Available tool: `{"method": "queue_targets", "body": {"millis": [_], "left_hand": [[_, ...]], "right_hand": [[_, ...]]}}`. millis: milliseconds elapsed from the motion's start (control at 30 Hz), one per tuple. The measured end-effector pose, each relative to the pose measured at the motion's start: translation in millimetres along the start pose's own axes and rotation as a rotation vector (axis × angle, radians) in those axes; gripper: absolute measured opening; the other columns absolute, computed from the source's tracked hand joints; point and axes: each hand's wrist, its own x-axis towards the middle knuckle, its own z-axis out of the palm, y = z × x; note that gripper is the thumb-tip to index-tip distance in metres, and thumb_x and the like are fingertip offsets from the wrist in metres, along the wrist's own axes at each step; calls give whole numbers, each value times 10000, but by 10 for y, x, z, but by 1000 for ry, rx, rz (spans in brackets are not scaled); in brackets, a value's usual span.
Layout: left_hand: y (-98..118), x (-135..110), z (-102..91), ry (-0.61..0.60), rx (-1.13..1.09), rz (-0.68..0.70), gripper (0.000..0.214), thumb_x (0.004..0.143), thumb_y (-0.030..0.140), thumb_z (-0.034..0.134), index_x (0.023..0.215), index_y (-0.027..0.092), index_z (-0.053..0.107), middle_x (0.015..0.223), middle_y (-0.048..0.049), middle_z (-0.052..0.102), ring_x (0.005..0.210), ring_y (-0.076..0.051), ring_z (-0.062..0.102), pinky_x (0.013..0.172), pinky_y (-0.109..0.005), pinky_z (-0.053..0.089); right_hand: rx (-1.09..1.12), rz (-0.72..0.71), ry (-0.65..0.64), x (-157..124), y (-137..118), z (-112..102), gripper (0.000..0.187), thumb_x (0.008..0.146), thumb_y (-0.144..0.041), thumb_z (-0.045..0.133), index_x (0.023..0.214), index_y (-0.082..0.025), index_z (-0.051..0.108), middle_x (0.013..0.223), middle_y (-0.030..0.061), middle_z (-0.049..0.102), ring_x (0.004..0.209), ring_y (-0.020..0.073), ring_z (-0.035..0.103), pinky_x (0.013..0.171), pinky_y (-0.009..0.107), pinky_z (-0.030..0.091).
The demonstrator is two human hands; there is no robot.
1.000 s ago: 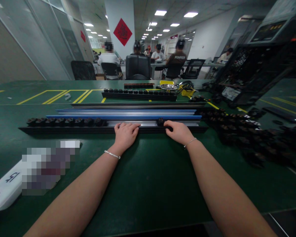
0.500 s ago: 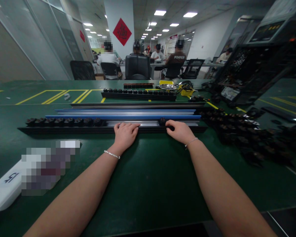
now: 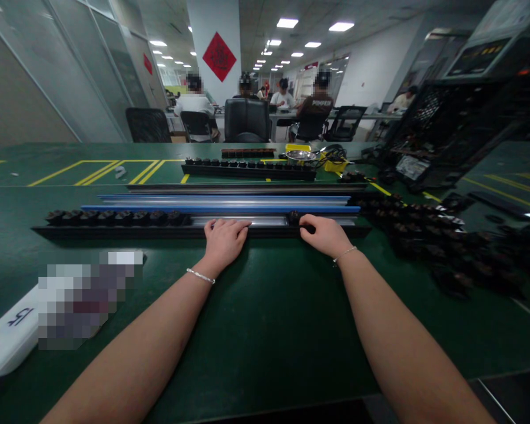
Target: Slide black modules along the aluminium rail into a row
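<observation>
A long black rail point(image 3: 128, 232) with a silvery inner channel lies crosswise before me on the green table. Several small black knob-like parts point(image 3: 123, 218) sit in a row in its left half. My left hand point(image 3: 224, 240) is laid over the middle of the rail, its fingers curled across the near edge. Toward the rail's right end, my right hand point(image 3: 324, 232) has thumb and fingers bent together at a single black knob-like part point(image 3: 294, 217) in the channel. The fingertips partly hide how that part is held.
Behind lie blue-edged rails point(image 3: 221, 209) and another loaded black rail point(image 3: 247, 171). A pile of black parts point(image 3: 459, 247) spreads at right, near a dark equipment frame point(image 3: 437, 118). A metal bowl point(image 3: 301, 156) stands farther back. A white device point(image 3: 13, 330) lies at left.
My right hand has shifted slightly to the right along the rail, and the single black part has moved a little the same way. My left hand stays in place.
</observation>
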Motion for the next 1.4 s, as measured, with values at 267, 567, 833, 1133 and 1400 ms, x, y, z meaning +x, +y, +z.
{"method": "queue_targets", "body": {"millis": [267,567,833,1133,1400], "left_hand": [[-5,-2,1,4,-8,8,352,925,385,347,1122,360,637,1000,1,708,990,-231,548,950,-459,236],[1,2,-3,6,-4,-4,355,922,384,348,1119,362,643,998,-3,709,986,-229,548,958,-459,234],[-2,0,7,14,0,2,351,919,382,351,1108,360,646,980,-2,710,975,-232,550,949,-462,240],[-2,7,2,7,1,-4,357,920,385,342,1109,365,644,978,0,708,980,-232,549,958,-462,236],[-10,0,-4,-6,1,-5,361,924,391,333,1122,372,634,981,2,708,984,-227,544,963,-454,238]], "right_hand": [[19,26,12,-11,27,-24,226,787,-325,468,897,-267,657,863,-2,690,762,188,587,633,283,374],[34,34,36,-11,63,-6,250,760,-276,460,896,-268,670,896,-6,700,779,189,595,661,285,395],[33,56,52,-15,101,-1,229,752,-272,458,858,-262,660,867,-4,696,768,190,594,646,285,390],[30,59,66,-1,159,-4,237,747,-249,442,842,-254,660,867,3,694,784,194,598,673,289,406],[48,91,83,-12,175,-9,245,742,-245,451,830,-258,679,888,0,701,815,204,606,708,300,430]]}}
